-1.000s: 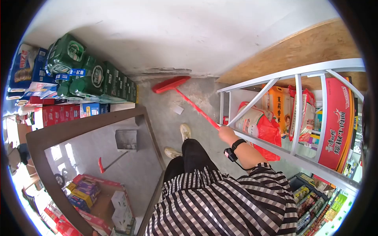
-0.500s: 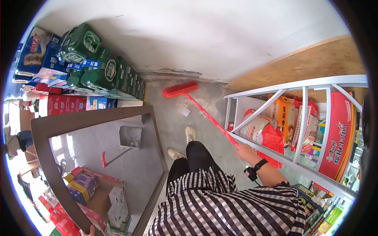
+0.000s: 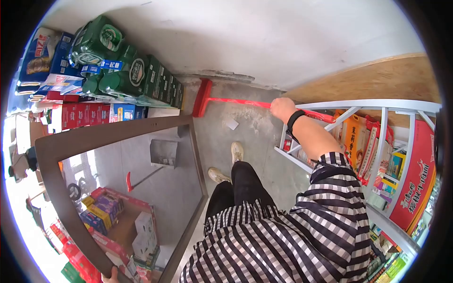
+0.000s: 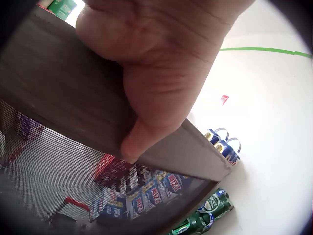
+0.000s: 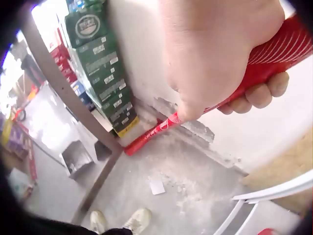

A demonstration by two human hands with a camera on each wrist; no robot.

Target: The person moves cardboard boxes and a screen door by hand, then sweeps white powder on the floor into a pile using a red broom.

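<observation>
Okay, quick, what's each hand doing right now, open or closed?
Left hand: closed on the brown frame of the mesh screen.
Right hand: closed round the long red broom handle.

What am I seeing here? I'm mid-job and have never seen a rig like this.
There is no robot: these are a person's bare hands. The wide picture comes from a camera worn on the head, looking forward and down; the two closer ones come from cameras on the left and right wrists.

The right hand grips a red broom, its head low near the wall. The left hand holds the brown frame of a mesh screen. A small pale scrap lies on the grey floor. A grey dustpan shows through the mesh.
</observation>
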